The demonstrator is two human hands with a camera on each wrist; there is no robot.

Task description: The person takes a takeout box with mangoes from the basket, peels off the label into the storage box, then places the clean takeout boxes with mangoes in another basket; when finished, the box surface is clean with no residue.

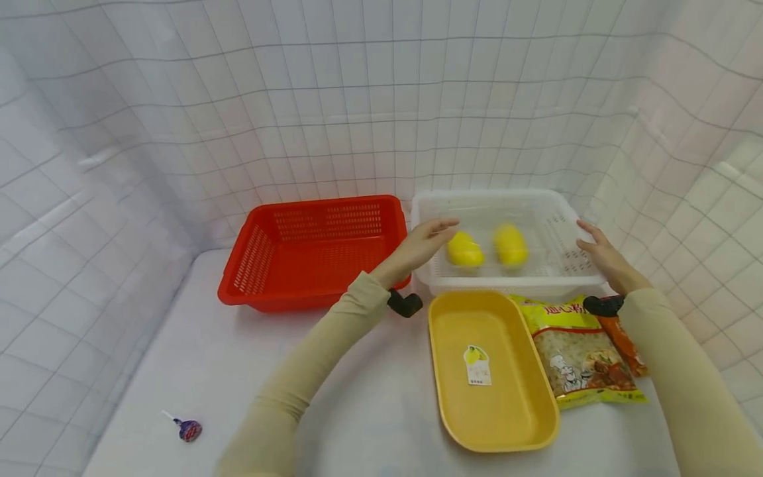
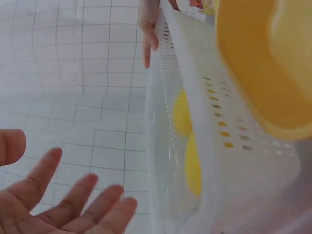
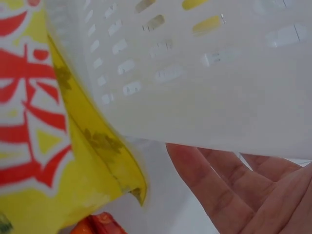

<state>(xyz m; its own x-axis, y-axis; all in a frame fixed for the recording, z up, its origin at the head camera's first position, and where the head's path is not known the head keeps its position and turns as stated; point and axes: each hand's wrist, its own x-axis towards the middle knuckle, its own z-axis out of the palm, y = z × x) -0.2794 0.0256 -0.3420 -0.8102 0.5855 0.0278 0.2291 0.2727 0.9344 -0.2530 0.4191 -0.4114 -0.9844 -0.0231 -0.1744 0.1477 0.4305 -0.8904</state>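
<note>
A white plastic basket (image 1: 512, 285) stands at the back right and holds two yellow, lemon-like fruits (image 1: 466, 250). Over its left rim hovers my left hand (image 1: 420, 246), fingers spread and holding nothing; the left wrist view shows a gap between hand and basket. At the opposite end, my right hand (image 1: 609, 260) is beside the right rim with fingers extended. In the right wrist view its fingers (image 3: 195, 168) are partly hidden behind the basket's edge; whether they press on it I cannot tell.
A red basket (image 1: 310, 302) stands left of the white one. In front are a yellow tray (image 1: 495, 411) with a lemon sticker, a bag of pasta (image 1: 581, 358) and an orange packet (image 1: 626, 348) partly under it. A lollipop (image 1: 189, 430) lies front left. Gridded white walls enclose the table.
</note>
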